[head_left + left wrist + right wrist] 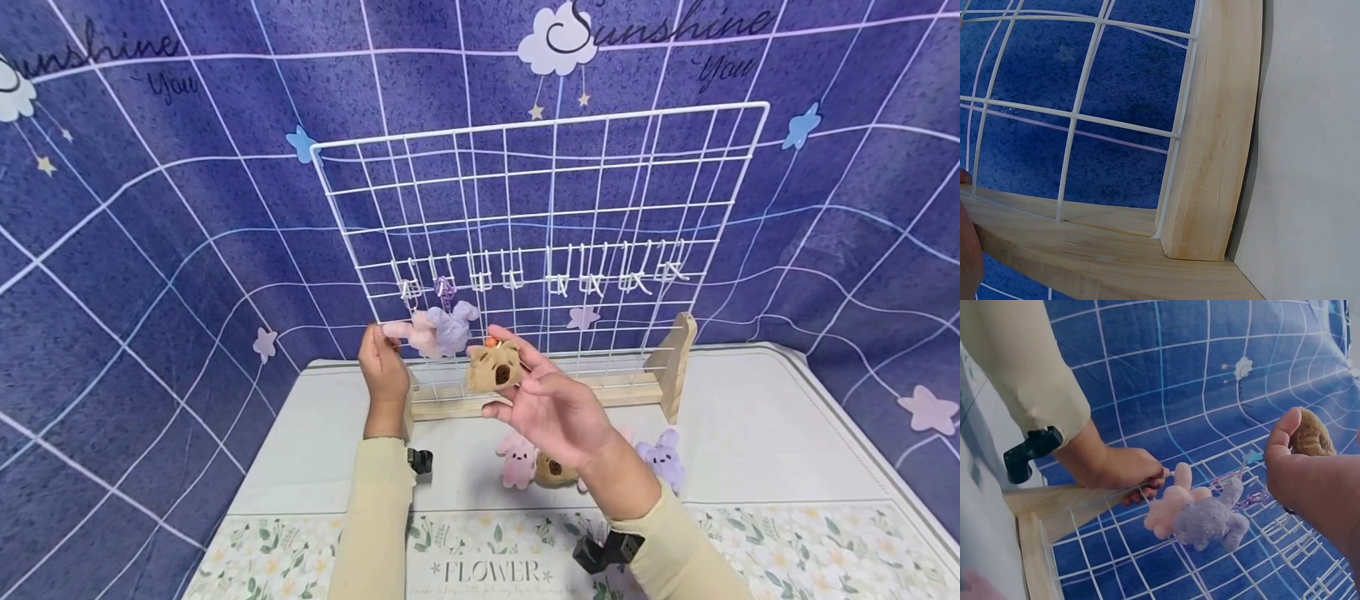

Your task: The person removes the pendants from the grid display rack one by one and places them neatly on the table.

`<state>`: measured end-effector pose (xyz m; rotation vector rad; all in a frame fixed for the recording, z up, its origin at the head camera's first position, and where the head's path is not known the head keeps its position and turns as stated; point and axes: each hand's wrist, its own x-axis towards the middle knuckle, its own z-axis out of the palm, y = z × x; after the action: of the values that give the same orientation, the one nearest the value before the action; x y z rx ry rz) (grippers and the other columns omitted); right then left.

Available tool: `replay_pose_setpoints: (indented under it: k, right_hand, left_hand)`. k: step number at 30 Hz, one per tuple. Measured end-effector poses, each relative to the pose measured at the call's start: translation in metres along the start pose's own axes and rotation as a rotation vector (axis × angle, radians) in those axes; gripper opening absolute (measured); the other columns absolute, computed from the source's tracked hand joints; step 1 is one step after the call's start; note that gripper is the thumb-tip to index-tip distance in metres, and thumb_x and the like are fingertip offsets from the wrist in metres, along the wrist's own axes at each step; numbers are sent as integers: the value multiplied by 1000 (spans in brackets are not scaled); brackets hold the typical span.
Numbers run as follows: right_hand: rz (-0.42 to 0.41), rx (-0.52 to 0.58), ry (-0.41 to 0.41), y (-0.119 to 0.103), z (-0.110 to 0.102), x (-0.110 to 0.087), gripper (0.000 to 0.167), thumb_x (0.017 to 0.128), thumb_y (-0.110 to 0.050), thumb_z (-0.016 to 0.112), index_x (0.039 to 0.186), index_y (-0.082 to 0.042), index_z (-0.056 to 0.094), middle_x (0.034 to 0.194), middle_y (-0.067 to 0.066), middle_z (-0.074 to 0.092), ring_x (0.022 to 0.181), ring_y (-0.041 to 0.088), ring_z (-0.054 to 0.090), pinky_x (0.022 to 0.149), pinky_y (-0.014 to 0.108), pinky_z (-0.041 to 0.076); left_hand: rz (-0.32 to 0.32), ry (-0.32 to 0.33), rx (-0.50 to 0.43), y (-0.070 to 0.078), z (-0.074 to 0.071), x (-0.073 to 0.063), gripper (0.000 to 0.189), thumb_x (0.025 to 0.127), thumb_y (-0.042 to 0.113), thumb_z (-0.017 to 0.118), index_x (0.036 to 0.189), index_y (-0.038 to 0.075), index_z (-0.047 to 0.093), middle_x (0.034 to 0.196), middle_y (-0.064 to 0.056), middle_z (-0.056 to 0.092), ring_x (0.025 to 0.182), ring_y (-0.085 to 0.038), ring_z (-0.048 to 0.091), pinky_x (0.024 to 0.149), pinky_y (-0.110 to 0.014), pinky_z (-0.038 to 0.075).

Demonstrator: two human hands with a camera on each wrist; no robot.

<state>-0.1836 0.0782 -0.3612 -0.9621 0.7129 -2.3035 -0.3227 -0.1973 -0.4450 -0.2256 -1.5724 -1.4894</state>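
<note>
My right hand (558, 408) holds a brown plush animal charm (493, 368) with a dark brown muzzle and a small orange piece on top, in front of the lower grid. In the right wrist view that plush (1313, 434) shows between thumb and fingers. My left hand (384, 367) grips the left edge of the white wire grid rack (528, 150), its fingers curled at the wire in the right wrist view. Beside it a pink plush (423, 333) and a lilac plush (453, 327) hang from hooks at the left of the row.
Several white hooks (592, 283) continue rightward along the grid. Wooden feet (678, 367) support the rack. On the white table (765, 433) lie a pink plush (517, 461), another brown plush (553, 471) and a lilac plush (663, 460), partly behind my right forearm. A blue patterned curtain (225, 100) hangs behind.
</note>
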Motion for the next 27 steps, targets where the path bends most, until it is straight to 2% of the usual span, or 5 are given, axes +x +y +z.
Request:
replay_pose_setpoints:
  k: [5,11,21,24,27]
  right_hand:
    - [12,-110,48,3,2,1,59,102,0,39,158,-18,40,150,2,55,117,15,61,96,30,56]
    - [26,-256,149,6,5,2,50,100,2,39,143,-19,54,139,1,65,106,13,65,85,25,58]
    - [74,-506,298,11,5,3,37,100,2,55,125,-24,62,128,-4,73,97,13,68,75,26,57]
    - [81,-564,314,12,4,3,37,99,1,57,126,-24,63,130,-6,71,95,12,66,72,25,55]
    - [75,-593,314,12,3,3,38,100,0,58,132,-19,63,133,-7,69,92,10,66,70,24,55]
  left_hand:
    - [-2,1,-2,6,1,-1,36,110,-1,33,85,-23,46,74,-33,44,65,-21,45,64,-16,40]
    - [11,-9,7,4,0,-1,36,110,-1,32,85,-23,47,75,-34,44,67,-41,43,64,-17,41]
    - [34,-20,-12,-2,-2,0,38,111,5,36,83,-16,49,73,-1,48,66,-9,47,63,-16,42]
    - [34,-17,-5,-2,-1,0,37,111,3,35,82,-16,48,72,-4,47,65,-8,46,63,-16,41]
    - [24,-3,7,-2,0,0,36,110,0,34,82,-17,47,71,-17,46,64,-14,45,63,-16,40]
